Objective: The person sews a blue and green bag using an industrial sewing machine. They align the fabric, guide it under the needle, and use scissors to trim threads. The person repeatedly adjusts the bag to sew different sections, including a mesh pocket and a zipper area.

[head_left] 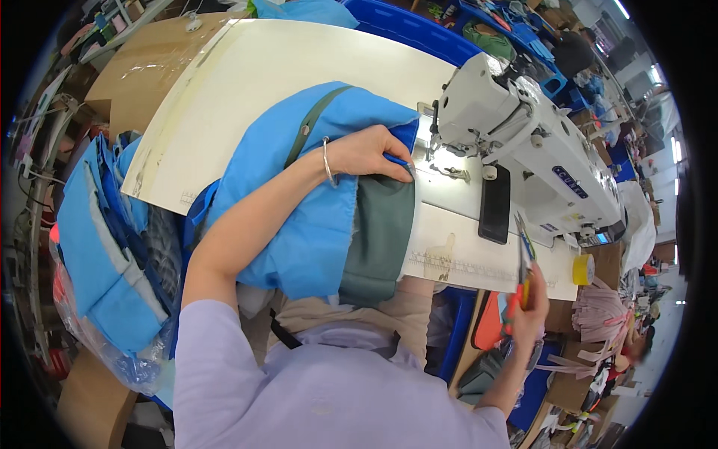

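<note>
My left hand (366, 153) pinches the edge of a light blue fabric piece (269, 217) with a dark blue edge, a green strap and a grey-green panel (374, 232), lying on the cream table (187, 112) beside the needle area of a white sewing machine (546, 150). My right hand (529, 307) is closed on red-and-yellow handled scissors (521, 266) at the table's front edge, blades pointing up toward the machine. A black phone (493, 206) lies on the machine bed between the needle and my right hand.
A pile of blue fabric pieces (105, 247) is at my left. Cardboard (161, 56) is at the back left, a blue crate (404, 26) behind the table. A yellow tape roll (583, 269) sits at the right edge. Pink strips (598, 314) and boxes crowd the right.
</note>
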A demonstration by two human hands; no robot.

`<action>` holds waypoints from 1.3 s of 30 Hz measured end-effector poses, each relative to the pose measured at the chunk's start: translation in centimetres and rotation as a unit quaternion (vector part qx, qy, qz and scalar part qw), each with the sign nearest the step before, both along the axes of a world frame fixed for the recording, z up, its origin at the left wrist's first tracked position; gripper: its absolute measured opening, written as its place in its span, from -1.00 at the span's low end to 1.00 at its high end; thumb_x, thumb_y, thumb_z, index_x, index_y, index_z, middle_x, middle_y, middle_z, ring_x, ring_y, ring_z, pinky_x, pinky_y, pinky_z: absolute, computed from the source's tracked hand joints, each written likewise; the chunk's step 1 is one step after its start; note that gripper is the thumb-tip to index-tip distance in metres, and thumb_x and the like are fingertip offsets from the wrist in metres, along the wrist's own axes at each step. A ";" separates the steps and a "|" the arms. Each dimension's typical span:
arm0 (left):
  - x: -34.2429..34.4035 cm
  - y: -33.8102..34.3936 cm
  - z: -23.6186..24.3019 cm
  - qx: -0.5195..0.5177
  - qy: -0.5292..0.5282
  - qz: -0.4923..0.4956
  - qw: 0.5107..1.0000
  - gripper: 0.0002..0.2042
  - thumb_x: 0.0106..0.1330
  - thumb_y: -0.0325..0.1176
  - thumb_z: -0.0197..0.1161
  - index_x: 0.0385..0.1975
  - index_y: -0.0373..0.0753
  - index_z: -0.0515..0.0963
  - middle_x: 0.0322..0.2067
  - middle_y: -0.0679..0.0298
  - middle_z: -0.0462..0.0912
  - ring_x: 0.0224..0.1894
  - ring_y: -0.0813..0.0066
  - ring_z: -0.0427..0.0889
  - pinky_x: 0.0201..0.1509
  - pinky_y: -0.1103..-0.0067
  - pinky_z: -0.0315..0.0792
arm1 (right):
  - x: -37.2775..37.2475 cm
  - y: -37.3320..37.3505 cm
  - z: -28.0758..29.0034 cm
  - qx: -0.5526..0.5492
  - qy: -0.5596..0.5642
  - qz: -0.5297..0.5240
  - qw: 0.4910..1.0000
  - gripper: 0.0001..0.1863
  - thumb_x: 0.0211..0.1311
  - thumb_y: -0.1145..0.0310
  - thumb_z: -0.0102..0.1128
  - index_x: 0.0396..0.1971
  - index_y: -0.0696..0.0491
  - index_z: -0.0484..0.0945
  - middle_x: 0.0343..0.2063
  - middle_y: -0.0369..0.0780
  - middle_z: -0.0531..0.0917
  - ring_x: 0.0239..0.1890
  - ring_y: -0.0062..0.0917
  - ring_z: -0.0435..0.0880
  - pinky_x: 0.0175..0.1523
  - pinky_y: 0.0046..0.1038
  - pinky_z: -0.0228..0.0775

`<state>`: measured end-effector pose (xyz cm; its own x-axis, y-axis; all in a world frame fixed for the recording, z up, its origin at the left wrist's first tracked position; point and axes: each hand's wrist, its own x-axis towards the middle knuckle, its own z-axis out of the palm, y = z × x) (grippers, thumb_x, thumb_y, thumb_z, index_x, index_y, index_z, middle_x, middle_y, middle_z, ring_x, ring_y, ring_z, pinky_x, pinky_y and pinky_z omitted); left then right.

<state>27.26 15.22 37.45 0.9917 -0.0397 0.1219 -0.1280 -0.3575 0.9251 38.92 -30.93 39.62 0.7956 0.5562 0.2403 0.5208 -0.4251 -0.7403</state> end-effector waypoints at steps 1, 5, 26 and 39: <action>-0.1 0.0 0.1 -0.020 0.001 -0.004 1.000 -0.76 0.23 -0.39 0.48 -0.17 -0.38 0.75 -0.35 0.27 0.79 -0.30 0.72 0.61 -0.17 0.69 0.47 | -1.3 3.2 0.1 0.003 -0.043 0.047 0.998 -0.19 -0.07 0.64 0.38 0.33 0.11 0.45 0.03 -0.17 0.60 0.06 -0.46 0.57 0.15 -0.44 0.40; -0.7 -0.1 0.2 -0.073 0.001 -0.010 0.997 -0.80 0.22 -0.44 0.48 -0.20 -0.37 0.77 -0.34 0.27 0.80 -0.29 0.71 0.63 -0.14 0.69 0.48 | -4.7 12.7 1.2 -0.031 -0.137 0.127 0.982 -0.15 -0.17 0.49 0.48 0.31 0.07 0.48 -0.04 -0.08 0.55 -0.01 -0.22 0.59 0.12 -0.27 0.43; -0.9 -1.9 -0.3 -0.095 -0.006 -0.057 0.994 -0.81 0.18 -0.48 0.47 -0.23 -0.38 0.75 -0.40 0.31 0.77 -0.34 0.73 0.58 -0.23 0.67 0.44 | -4.8 15.2 -0.9 -0.147 -0.235 0.155 0.948 -0.16 -0.13 0.33 0.59 0.31 -0.11 0.53 -0.62 -0.27 0.43 -0.56 -0.45 0.48 -0.44 -0.33 0.35; -0.8 -2.0 -0.9 -0.106 -0.016 -0.097 0.989 -0.82 0.17 -0.52 0.49 -0.23 -0.37 0.74 -0.36 0.29 0.77 -0.31 0.67 0.59 -0.16 0.63 0.46 | -5.6 17.4 0.3 -0.101 -0.295 0.193 0.930 -0.19 -0.16 0.20 0.63 0.22 -0.02 0.54 -0.53 -0.26 0.49 -0.58 -0.48 0.49 -0.45 -0.39 0.39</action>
